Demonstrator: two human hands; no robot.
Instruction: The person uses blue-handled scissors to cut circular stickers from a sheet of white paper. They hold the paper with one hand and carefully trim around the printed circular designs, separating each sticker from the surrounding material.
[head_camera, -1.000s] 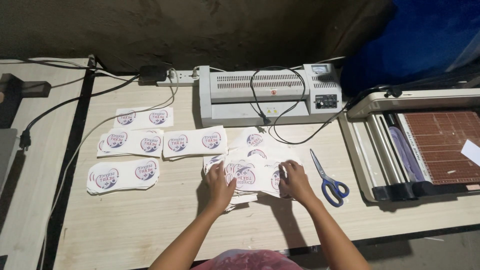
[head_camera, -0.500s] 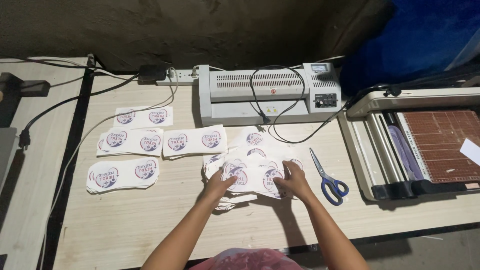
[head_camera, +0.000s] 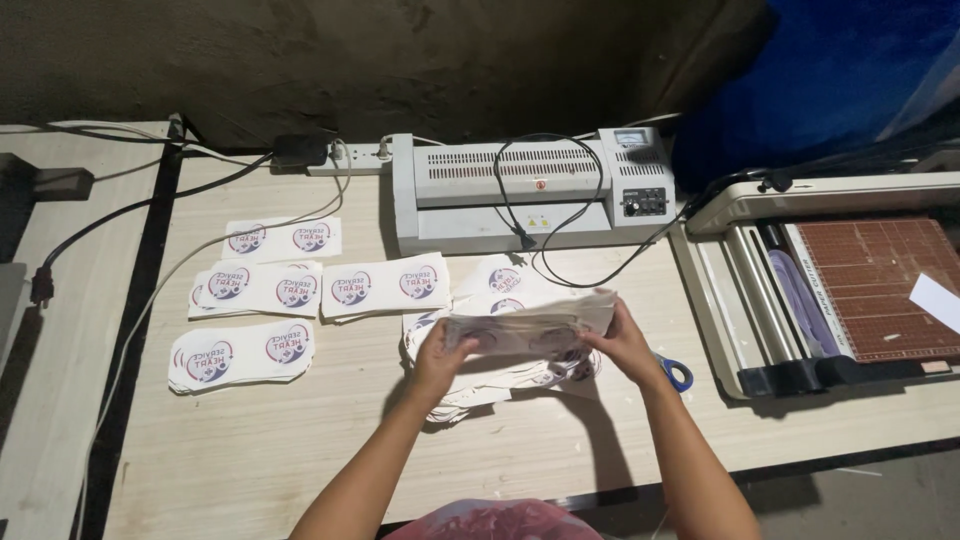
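Wooden table carries everything you are working on. Biggest beside you is the paper trimmer on the right, with the grey laminator at the back, its cord looped over the top and down onto the table; neither blocks your hands. To the left, four neat stacks of printed labels already lie sorted, which looks like the finished share. What seems left is the loose heap of labels under your hands, fanned and uneven.

You hold a bundle of labels raised just above that heap, gripped edge-on from both ends. Your left hand is curled around its left end, fingers closed on the sheets; your right hand pinches the right end the same way.

Blue-handled scissors lie just beside your right wrist, mostly hidden by it, close enough to catch on. A power strip sits far back, well apart.
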